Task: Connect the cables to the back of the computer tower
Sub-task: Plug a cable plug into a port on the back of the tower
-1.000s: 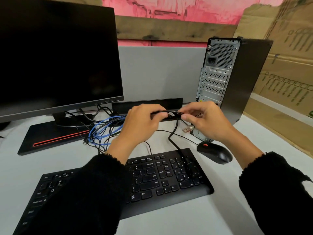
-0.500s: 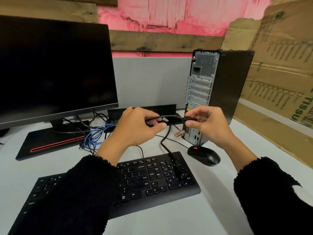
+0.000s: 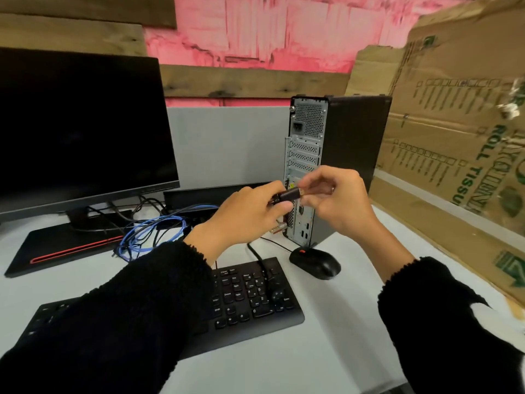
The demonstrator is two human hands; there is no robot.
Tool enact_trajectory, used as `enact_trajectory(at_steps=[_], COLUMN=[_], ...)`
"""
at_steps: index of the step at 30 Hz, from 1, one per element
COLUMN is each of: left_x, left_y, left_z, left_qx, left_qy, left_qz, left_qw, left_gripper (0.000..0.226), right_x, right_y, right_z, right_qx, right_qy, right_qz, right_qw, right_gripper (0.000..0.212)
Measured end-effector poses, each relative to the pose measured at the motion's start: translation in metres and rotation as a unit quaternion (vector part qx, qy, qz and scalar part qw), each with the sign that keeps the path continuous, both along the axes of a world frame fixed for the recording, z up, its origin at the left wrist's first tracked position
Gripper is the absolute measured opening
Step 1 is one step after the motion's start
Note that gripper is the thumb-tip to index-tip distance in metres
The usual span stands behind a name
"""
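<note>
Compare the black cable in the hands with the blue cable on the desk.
The black cable is lifted, its plug pinched between the left hand and right hand; the blue cable lies untouched in loose loops. The black cable looks thicker than the blue cable. Neither is plugged into the tower.

Both sleeves (image 3: pixel 136 317) are black and fuzzy. Between the hands sits a black plug (image 3: pixel 289 194) with a gold-coloured tip. Behind the hands the tower (image 3: pixel 352 155) is black at the side, its back panel silver-grey with a dotted mesh pattern. Left of the left hand lies a blue cable (image 3: pixel 153 231) among black ones, and a black monitor base (image 3: pixel 56 248) with a red stripe. Below the hands are a black keyboard (image 3: pixel 255 302) with white lettering and a black mouse (image 3: pixel 315 263) with a red wheel, on a pale grey desk (image 3: pixel 284 365). Right of the right hand, brown cardboard (image 3: pixel 454 132) bears green print.
</note>
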State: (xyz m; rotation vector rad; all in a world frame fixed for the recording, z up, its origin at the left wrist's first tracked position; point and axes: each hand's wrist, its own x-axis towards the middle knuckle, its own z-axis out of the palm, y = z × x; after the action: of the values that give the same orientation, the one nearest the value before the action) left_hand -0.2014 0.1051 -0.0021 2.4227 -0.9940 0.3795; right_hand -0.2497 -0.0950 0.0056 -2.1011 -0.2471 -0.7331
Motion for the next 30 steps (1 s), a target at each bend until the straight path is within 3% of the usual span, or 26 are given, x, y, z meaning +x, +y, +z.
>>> enact_trajectory(at_steps=[7,10,14,19,27,30], left_x=[0.001,0.0,0.002,0.01,0.006,0.007], left_y=[0.008,0.009,0.009,0.003,0.003,0.005], left_z=[-0.015,-0.019,-0.018,-0.02,-0.018,-0.022], left_qx=[-0.031,-0.047,-0.047,-0.1,-0.155,-0.185], left_qy=[0.027,-0.004,-0.077,0.026,0.071,0.099], left_qz=[-0.031,-0.028,0.063,0.084,0.07,0.047], left_qw=[0.999,0.999,0.994,0.991,0.983,0.977], left_gripper=[0.007,0.016,0.031,0.046,0.046,0.038], right_x=[0.0,0.003,0.008,0.013,0.012,0.012], right_y=[-0.007,-0.008,-0.007,-0.005,-0.006,-0.008], right_z=[0.0,0.002,-0.002,-0.002,-0.004,-0.003], right_qx=[0.005,0.011,-0.018,-0.017,0.012,-0.019], right_qy=[0.045,0.077,0.104,0.085,0.087,0.052], right_qz=[0.048,0.062,0.076,0.068,0.071,0.03], right_qw=[0.998,0.995,0.992,0.994,0.994,0.998], right_gripper=[0.026,0.02,0.012,0.012,0.013,0.012])
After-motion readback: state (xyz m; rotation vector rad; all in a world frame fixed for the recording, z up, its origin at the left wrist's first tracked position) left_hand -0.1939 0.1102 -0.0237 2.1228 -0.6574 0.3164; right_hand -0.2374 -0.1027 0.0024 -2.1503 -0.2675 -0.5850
